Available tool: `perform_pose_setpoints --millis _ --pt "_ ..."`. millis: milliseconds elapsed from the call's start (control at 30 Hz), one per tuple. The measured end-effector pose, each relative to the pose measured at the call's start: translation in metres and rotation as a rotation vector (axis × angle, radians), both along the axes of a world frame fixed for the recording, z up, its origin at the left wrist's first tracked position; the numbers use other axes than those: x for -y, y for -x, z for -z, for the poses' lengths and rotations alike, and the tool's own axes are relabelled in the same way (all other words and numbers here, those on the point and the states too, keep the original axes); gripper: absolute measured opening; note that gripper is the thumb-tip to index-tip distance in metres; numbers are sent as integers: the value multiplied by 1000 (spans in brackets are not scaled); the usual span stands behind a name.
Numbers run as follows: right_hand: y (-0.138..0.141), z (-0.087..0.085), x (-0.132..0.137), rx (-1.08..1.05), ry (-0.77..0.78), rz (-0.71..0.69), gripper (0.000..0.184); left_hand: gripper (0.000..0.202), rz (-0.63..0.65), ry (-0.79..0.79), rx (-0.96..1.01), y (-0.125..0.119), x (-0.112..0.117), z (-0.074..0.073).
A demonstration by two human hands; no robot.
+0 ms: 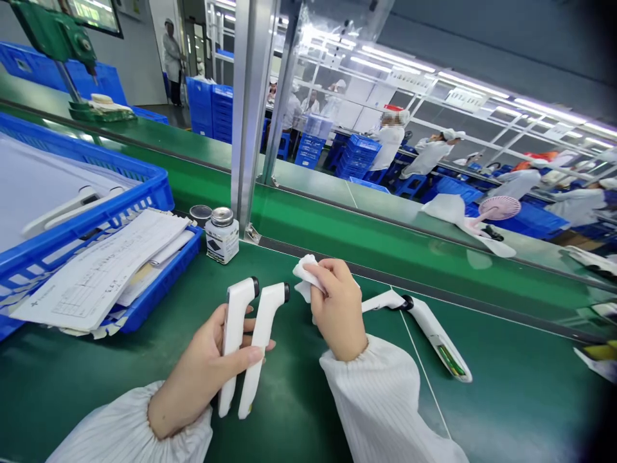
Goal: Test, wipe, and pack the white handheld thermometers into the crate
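My left hand (212, 360) is closed around two slim white handheld devices that look like infrared thermometers. The left thermometer (236, 321) and the right thermometer (265, 321) stand side by side with a narrow gap, their black-ringed heads pointing up. My thumb lies across the right one. Pinched in my right hand (340, 308) is a crumpled white cloth (306, 273), held above the green table and apart from both devices. Beyond that hand, another white thermometer (434, 331) lies on the table with green showing in an opening at its lower end. A further one (383, 300) is partly hidden by my hand.
Left stands a blue crate (120, 168) with white devices inside. Before it, a blue basket (159, 283) holds papers (110, 263). A metal-capped bottle (222, 236) stands near a metal post (250, 116). A pink fan (499, 209) lies behind the ledge; people work in the background.
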State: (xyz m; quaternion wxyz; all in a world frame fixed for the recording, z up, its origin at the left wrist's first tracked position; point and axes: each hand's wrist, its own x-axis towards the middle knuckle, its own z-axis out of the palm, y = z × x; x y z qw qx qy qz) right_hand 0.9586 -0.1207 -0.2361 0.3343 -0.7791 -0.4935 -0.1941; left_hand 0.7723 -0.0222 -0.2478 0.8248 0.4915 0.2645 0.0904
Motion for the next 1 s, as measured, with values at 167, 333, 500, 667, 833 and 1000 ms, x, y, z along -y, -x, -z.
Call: perform_pose_setpoints --millis 167,333,500,667,833,1000 --pt "16 0 30 -181 192 -168 51 57 32 -15 67 -19 3 -23" --pt "27 7 103 -301 103 62 49 54 117 -53 175 -42 13 -42" --pt "36 42 160 -256 463 617 81 48 181 24 139 -52 24 -33" --pt "24 35 169 -384 781 206 79 53 240 106 97 -52 26 -26" --pt "0 22 193 -307 738 -17 63 50 281 132 79 -51 22 -20" --pt "6 36 214 -336 357 103 53 49 288 145 106 -53 22 -12"
